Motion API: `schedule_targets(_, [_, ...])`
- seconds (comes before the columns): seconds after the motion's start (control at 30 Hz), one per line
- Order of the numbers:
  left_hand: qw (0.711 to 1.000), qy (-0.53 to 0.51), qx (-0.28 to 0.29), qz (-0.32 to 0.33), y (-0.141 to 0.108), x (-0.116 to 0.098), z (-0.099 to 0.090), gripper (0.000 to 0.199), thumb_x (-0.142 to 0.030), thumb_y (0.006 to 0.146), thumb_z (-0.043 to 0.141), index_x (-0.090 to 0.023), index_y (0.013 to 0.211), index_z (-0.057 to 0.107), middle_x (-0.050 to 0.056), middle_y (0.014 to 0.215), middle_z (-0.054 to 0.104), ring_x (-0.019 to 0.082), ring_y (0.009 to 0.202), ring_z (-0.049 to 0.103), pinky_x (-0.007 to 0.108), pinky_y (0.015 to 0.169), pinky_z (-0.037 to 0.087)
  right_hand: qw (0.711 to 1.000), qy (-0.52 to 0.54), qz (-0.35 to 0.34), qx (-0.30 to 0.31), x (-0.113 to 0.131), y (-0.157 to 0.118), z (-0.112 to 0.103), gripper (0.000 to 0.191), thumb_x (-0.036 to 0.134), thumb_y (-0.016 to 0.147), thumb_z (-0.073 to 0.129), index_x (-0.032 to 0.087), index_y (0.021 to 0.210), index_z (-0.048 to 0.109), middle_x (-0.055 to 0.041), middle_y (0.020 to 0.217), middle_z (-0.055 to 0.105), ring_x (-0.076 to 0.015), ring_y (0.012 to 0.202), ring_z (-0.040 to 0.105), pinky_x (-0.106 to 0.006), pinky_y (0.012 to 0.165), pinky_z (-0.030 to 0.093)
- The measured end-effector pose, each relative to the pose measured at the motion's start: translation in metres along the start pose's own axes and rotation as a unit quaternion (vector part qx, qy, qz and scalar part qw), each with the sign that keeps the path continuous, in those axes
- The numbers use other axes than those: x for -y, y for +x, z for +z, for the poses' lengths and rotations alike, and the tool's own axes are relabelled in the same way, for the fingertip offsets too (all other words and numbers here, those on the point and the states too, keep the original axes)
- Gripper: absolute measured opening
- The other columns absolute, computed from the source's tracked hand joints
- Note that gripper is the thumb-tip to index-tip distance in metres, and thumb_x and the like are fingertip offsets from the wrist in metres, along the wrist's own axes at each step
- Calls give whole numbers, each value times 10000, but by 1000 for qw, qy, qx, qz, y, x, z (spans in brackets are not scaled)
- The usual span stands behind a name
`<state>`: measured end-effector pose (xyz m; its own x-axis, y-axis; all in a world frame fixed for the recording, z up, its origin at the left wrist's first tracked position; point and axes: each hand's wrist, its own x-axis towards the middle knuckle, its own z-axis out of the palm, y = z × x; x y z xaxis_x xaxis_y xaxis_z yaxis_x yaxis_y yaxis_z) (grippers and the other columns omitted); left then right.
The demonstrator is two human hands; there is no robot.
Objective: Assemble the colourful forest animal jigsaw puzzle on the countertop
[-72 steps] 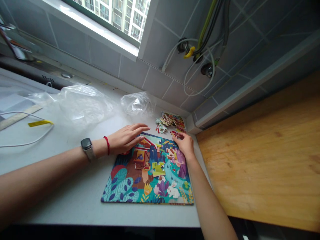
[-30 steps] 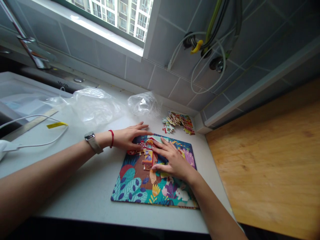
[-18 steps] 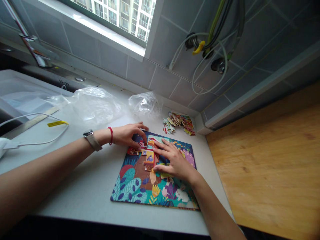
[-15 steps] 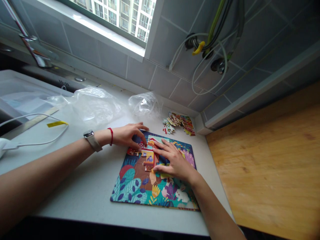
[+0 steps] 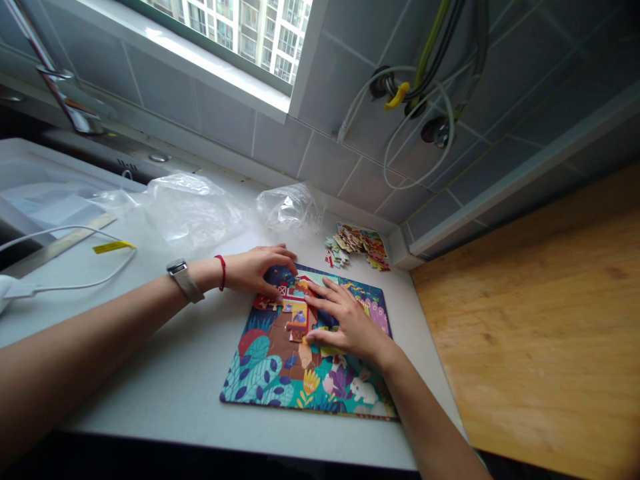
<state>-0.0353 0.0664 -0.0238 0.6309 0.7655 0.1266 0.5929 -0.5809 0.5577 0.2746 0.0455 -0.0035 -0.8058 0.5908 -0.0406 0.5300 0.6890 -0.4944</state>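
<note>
A jigsaw puzzle on a backing board (image 5: 255, 380) lies flat on the pale countertop (image 5: 150, 373), its leafy lower part complete and its brown middle patchy with loose-looking pieces. My left hand (image 5: 257, 272) curls over the board's top left corner, fingertips on dark blue pieces; I cannot tell whether it grips one. My right hand (image 5: 345, 320) lies spread over the middle of the puzzle, fingers apart, pressing on the pieces. A pile of loose puzzle pieces (image 5: 357, 243) sits just beyond the board's top edge. A watch (image 5: 183, 280) and a red string (image 5: 221, 272) circle my left wrist.
Crumpled plastic bags (image 5: 195, 210) lie behind my left hand, with a second bag (image 5: 290, 208) near the tiled wall. To the left are a metal ruler (image 5: 65, 243) and a white cable (image 5: 75, 267). A wooden board (image 5: 530, 333) lies beyond the counter's right edge.
My right hand has moved from beside the loose pieces onto the middle of the puzzle. My left hand has slid along the board's top edge and its fingers have curled.
</note>
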Motion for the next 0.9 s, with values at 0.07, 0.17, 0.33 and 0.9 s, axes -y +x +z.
schedule_targets(0.07, [1000,1,-16,13,1,1,2,555,-480,793,861,-221,1260,712,152,1449,621,360,1362,575,505,1152,473,1000,-2,7,1,0,0,-1,702,595,845,807,372,1481,609,-33,1641,480,-417,1562,336,-718,1251,253])
schedule_targets(0.17, [999,20,-33,17,2,0,5,564,-538,808,836,-223,1258,706,152,1422,631,345,1321,602,488,1128,481,1000,-6,22,-2,0,-1,-3,664,584,846,813,370,1450,640,-32,1626,502,-410,1554,354,-711,1252,252])
schedule_targets(0.33, [998,40,-52,4,2,-2,12,551,-611,843,781,-255,1256,703,122,1413,646,359,1363,564,494,1126,464,999,17,16,-41,-9,-6,-10,625,550,870,805,362,1444,643,-42,1571,574,-358,1503,452,-644,1255,306])
schedule_targets(0.9, [993,75,-91,18,4,-19,37,283,-513,965,696,-353,1177,795,75,1373,669,377,1394,524,591,1124,472,982,-1,187,-15,-35,-40,-65,471,389,761,895,241,1176,728,-70,1167,684,-268,1099,668,-383,981,512])
